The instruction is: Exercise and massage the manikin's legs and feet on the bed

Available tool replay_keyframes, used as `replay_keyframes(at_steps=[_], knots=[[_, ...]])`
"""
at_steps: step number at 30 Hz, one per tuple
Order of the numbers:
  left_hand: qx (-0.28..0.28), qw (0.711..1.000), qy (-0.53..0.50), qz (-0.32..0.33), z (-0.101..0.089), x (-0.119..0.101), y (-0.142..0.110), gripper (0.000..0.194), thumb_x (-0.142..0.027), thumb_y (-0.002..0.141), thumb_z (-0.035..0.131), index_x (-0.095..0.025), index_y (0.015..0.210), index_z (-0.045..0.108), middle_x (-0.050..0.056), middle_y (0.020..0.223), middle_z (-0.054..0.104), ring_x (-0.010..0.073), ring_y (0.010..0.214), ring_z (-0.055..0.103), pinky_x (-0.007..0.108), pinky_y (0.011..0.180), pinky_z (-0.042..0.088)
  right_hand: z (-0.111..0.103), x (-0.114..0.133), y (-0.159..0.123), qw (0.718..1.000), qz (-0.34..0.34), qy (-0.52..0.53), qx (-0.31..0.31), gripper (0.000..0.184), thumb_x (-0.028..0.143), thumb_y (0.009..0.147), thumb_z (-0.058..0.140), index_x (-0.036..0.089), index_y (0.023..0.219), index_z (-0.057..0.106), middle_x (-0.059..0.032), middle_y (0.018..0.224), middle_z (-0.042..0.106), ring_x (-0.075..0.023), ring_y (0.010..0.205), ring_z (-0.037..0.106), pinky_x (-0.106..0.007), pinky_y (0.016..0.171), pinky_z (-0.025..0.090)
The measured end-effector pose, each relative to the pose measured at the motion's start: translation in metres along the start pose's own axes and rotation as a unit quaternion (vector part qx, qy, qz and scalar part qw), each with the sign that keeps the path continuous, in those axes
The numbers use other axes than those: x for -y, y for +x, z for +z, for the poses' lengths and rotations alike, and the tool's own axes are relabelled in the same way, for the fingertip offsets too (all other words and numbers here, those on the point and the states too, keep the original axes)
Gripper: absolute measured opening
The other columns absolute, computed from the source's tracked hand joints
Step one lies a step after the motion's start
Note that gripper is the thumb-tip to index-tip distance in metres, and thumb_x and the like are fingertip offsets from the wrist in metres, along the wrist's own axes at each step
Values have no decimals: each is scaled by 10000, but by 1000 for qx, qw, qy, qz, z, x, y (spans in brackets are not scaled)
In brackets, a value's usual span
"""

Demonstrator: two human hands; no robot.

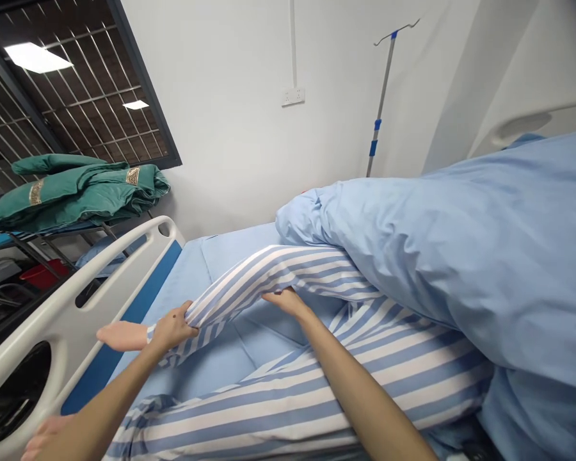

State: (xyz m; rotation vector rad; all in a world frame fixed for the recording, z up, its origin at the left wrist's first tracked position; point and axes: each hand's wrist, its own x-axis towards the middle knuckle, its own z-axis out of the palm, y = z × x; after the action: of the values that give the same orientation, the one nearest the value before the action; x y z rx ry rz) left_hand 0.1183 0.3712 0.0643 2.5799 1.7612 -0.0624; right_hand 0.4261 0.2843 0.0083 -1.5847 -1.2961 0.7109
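My left hand (173,328) grips a blue-and-white striped pyjama trouser leg (269,275) near the ankle, where a bare foot (123,336) sticks out past the cuff. That leg is raised above the bed. My right hand (288,302) sits beneath the leg further along, its fingers partly hidden under the cloth. A second striped leg (292,400) lies on the light blue bed sheet (221,358) below my arms. Another person's hand (48,435) shows at the bottom left, close to the bed rail.
A white and blue bed side rail (77,301) runs along the left. A bulky light blue quilt (436,256) fills the right. Behind the rail, green folded cloth (77,192) lies on a rack above a red basin (43,274). An IV pole (381,96) stands by the wall.
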Motion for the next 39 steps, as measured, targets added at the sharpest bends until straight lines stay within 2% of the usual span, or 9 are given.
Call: replay_keyframes(at_steps=[4,9,13,18,23,30,32,36,39], knots=[[-35,994,-99,-14,9,-46,3,415,-349,624,574,-270,1029,527,-8,810,633,191,767,588,238,593,373,-10,6,5,984,-56,-102,-134,423,307,703,581,166,1102,595,-90,1092,628,-244,1095,516,-338,933,393],[-67,980,-185,-37,18,-103,17,413,-371,608,619,-268,1000,542,-17,793,634,183,760,584,244,605,376,-29,-1,4,921,-65,-293,-249,482,271,684,568,106,1137,553,-155,1184,549,-297,1179,414,-375,986,319],[-63,973,-214,-58,44,-119,21,428,-393,615,625,-279,1016,530,-5,808,646,203,761,600,261,604,383,-30,-6,1,905,-33,-345,-248,397,270,714,535,86,1062,586,-159,1056,596,-275,1064,491,-343,921,350],[-60,975,-206,-58,59,-113,20,475,-418,631,617,-285,1075,511,18,863,659,226,835,610,269,643,391,-24,-8,-1,898,-8,-374,-234,300,292,746,512,97,943,627,-139,936,634,-249,952,539,-323,866,364],[-51,977,-202,-41,51,-110,18,457,-386,642,601,-273,1074,505,13,870,662,218,849,613,260,650,406,-24,-12,-2,886,-12,-389,-252,269,264,749,503,103,926,625,-135,941,634,-244,929,542,-324,864,364],[-11,986,-159,-44,40,-92,7,496,-346,642,593,-255,1117,486,41,977,662,252,933,609,296,718,420,-25,-11,-7,892,13,-402,-208,265,224,761,495,99,951,632,-149,931,649,-245,935,572,-323,858,378],[-4,989,-137,-49,37,-78,2,503,-344,639,593,-260,1122,482,45,998,658,261,949,604,300,715,419,-27,-10,-9,902,34,-394,-172,281,233,778,482,100,975,632,-156,951,654,-247,955,581,-321,860,384],[11,996,-79,-47,38,-34,-10,499,-345,638,578,-283,1122,469,37,981,662,265,925,606,306,701,406,-26,-13,-12,926,83,-367,-41,353,269,792,465,120,1078,609,-169,1119,616,-259,1064,556,-332,894,390],[28,998,-23,-42,45,2,-21,480,-326,627,576,-305,1096,475,25,952,674,266,885,609,313,700,393,-16,-22,-14,929,120,-347,53,350,311,709,569,156,1012,652,-145,1107,632,-265,1042,577,-340,870,427]])
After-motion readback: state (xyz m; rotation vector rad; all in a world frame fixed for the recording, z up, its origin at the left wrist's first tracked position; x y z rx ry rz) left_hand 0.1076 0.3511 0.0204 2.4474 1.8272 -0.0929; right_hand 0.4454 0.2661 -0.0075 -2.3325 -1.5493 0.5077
